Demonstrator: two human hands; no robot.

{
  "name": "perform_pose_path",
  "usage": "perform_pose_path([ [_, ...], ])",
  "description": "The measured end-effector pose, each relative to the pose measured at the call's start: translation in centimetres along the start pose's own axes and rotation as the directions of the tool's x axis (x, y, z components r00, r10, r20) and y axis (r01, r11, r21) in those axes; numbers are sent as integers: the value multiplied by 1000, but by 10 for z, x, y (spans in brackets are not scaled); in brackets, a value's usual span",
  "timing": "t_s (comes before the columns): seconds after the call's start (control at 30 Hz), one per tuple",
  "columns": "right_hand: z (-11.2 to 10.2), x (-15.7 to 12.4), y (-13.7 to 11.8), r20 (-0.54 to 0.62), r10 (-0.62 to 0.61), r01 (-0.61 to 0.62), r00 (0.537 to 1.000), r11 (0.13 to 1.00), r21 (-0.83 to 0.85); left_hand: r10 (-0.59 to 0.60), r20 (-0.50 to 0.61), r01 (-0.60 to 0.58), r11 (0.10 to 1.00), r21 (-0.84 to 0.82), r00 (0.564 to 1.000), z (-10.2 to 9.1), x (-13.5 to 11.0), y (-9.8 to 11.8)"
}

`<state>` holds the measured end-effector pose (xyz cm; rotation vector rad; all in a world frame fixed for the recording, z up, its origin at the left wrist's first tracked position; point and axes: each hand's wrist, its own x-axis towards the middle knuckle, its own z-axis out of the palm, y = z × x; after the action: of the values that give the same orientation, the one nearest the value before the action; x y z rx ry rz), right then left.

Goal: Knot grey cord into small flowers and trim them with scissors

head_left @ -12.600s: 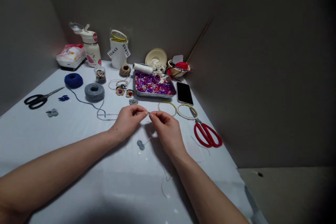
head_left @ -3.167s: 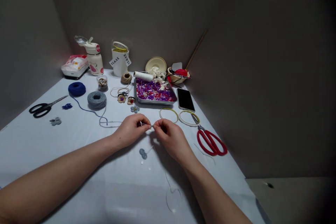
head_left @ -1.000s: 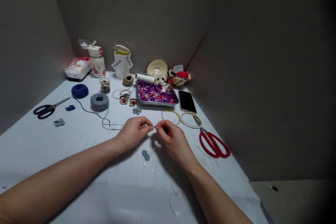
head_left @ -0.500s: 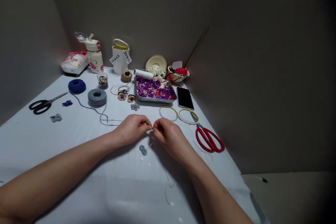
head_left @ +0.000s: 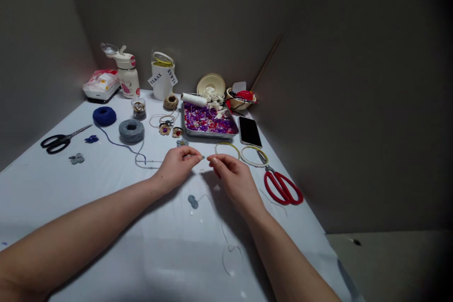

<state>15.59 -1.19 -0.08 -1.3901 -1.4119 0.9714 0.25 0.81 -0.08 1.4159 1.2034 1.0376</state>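
Observation:
My left hand (head_left: 180, 164) is closed in a pinch, and a small grey tip of yarn shows at its fingertips. Grey yarn (head_left: 150, 164) runs over the table from a grey yarn ball (head_left: 131, 131) to this hand. Just right of it, a narrow gap away, is my right hand (head_left: 231, 177) with thumb and fingers pressed together; I cannot make out what they hold, if anything. Below the hands lies a small grey crocheted piece (head_left: 193, 201) with a thin thread (head_left: 223, 233) trailing toward the front. A grey crocheted flower (head_left: 182, 143) sits behind my left fingers.
Red-handled scissors (head_left: 283, 188), two hoops (head_left: 255, 156) and a phone (head_left: 250, 131) lie to the right. Behind stands a metal tray (head_left: 211, 134) of beads. Black-handled scissors (head_left: 56, 143) and a blue yarn ball (head_left: 104, 116) are at left; a bottle (head_left: 128, 80) stands farther back.
Both hands have moved slightly up and away from me. Their fingertips, together before, are now apart, with the right hand a little to the right.

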Motion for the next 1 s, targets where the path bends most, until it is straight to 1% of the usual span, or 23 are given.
perform_pose_path([
  [0.07, 4, -1, 0, -6, 32, -31, 999, 997, 74, -21, -33, 19, 998, -64, 999, 2, -1, -2],
  [0.13, 8, -3, 0, -12, 30, -29, 999, 994, 107, -26, -44, 22, 995, -96, 999, 4, -3, -4],
  [0.37, 14, -6, -3, -68, 27, -19, 997, 992, 121, -16, -57, 9, 993, -122, 998, 8, -8, -4],
  [0.5, 15, -6, -3, -76, 19, -12, 997, 997, 81, -4, -53, -2, 994, -110, 999, 8, -9, -4],
  [0.63, 14, -5, -2, -56, -9, 10, 998, 1000, 18, 9, -37, -12, 998, -64, 999, 8, -9, -6],
  [0.8, 8, -2, 1, -37, -16, 14, 999, 998, -55, 19, 23, -20, 999, 29, 1000, 6, -7, -6],
  [1.0, 3, -1, 1, 15, -29, 31, 999, 996, -88, 32, 90, -38, 997, 63, 995, 2, -6, -1],
])
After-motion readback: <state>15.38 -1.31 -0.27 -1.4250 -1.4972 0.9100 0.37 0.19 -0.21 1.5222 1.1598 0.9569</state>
